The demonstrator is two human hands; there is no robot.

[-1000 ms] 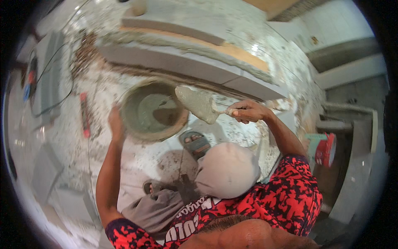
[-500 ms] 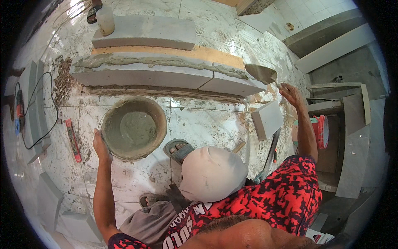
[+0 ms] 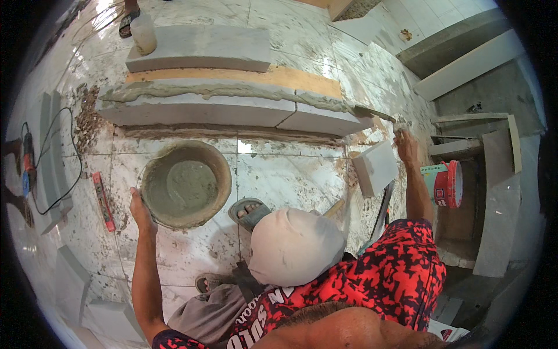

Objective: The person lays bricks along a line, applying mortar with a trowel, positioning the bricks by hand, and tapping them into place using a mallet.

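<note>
A round mortar basin [image 3: 152, 203], with wet grey mortar [image 3: 192, 185] inside, stands on the tiles to the left. My left hand [image 3: 140, 208] grips its left rim. On the right, my right hand [image 3: 406, 145] is closed around the handle of a trowel [image 3: 375, 113]. The trowel's blade appears nearly edge-on at the right end of a low row of grey blocks [image 3: 203, 110]. A ridge of mortar [image 3: 192, 90] runs along the top of that row.
Behind the row lies a wooden board [image 3: 285, 74] and another block [image 3: 203, 46] bearing a plastic container [image 3: 143, 36]. A loose block [image 3: 375, 167] and a red-rimmed bucket [image 3: 449, 185] sit to the right. At left are a red level [image 3: 103, 200] and a corded power tool [image 3: 27, 160]. Another person's foot [image 3: 129, 23] shows upper left.
My right hand has dropped slightly toward me, and the trowel blade has turned from broad face to nearly edge-on, against the row's end. My left hand stays on the basin.
</note>
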